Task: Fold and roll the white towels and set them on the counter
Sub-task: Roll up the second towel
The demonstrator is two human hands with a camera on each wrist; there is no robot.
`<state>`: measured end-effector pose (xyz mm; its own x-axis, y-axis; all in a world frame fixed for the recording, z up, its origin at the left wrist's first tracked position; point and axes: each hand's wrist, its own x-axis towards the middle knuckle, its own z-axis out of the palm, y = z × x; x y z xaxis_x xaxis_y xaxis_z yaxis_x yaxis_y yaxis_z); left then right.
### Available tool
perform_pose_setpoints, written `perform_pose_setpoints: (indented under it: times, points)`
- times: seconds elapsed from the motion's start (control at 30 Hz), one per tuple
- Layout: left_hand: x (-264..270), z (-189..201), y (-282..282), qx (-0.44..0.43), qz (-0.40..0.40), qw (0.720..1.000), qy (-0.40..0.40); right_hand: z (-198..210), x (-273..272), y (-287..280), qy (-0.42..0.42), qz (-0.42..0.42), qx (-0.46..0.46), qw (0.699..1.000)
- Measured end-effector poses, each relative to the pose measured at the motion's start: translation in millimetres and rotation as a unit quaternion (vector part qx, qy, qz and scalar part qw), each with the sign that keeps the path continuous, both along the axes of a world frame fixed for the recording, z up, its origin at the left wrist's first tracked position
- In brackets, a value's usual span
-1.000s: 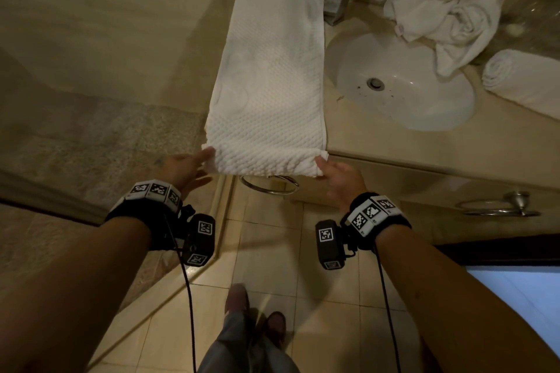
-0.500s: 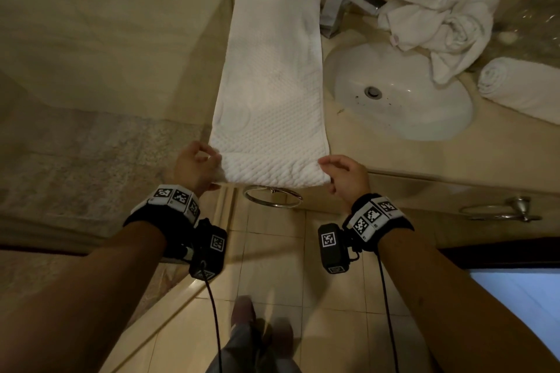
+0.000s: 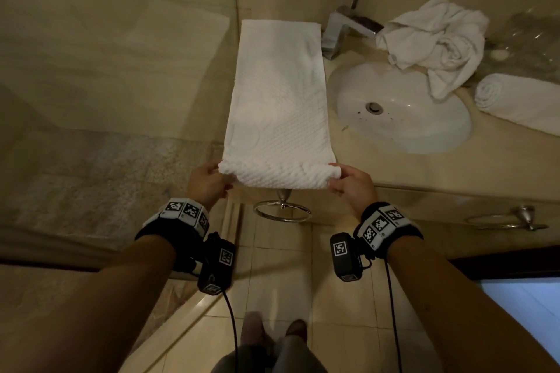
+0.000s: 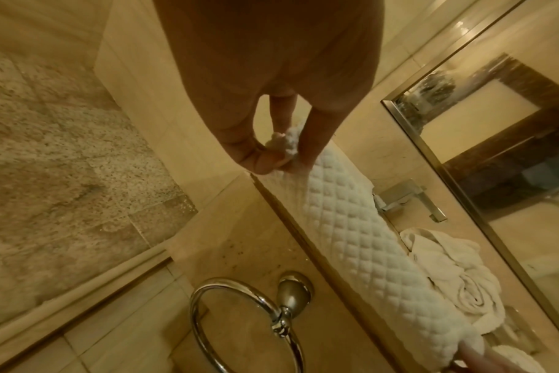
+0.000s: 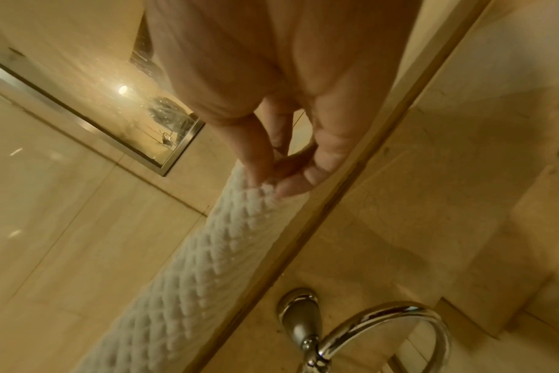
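Observation:
A long white waffle-textured towel (image 3: 278, 100) lies folded lengthwise on the beige counter (image 3: 394, 169), left of the sink, its near end curled into a first small roll (image 3: 278, 174). My left hand (image 3: 209, 182) pinches the roll's left end (image 4: 281, 146) between thumb and fingers. At the roll's right end (image 5: 259, 199), my right hand (image 3: 348, 182) pinches the towel the same way. A crumpled white towel (image 3: 436, 39) lies behind the sink, and a finished rolled towel (image 3: 521, 103) rests at the far right of the counter.
A white oval sink (image 3: 400, 109) with a chrome faucet (image 3: 342, 30) sits right of the towel. Two chrome towel rings (image 3: 281, 209) (image 3: 512, 218) hang on the counter front. A tiled wall stands at the left, and a mirror (image 4: 501, 141) hangs behind the counter.
Both hands went from touching the towel's near corners to pinching them and turning the near edge over into a small roll. The roll now sits slightly farther onto the counter.

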<state>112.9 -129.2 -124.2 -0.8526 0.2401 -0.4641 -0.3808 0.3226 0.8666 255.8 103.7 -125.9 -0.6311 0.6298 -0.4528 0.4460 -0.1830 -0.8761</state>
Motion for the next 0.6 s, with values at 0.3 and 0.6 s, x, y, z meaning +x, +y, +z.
perform_pose_setpoints:
  times: [0.3, 0.6]
  points:
    - [-19.8, -0.4, 13.0, -0.08, 0.051, 0.995, -0.016, 0.3, -13.8, 16.1, -0.083, 0.063, 0.154, 0.983]
    - [-45.7, 19.6, 42.3, -0.167, 0.077, 0.979, -0.085, 8.9, -52.8, 41.9, -0.172, 0.108, 0.249, 0.947]
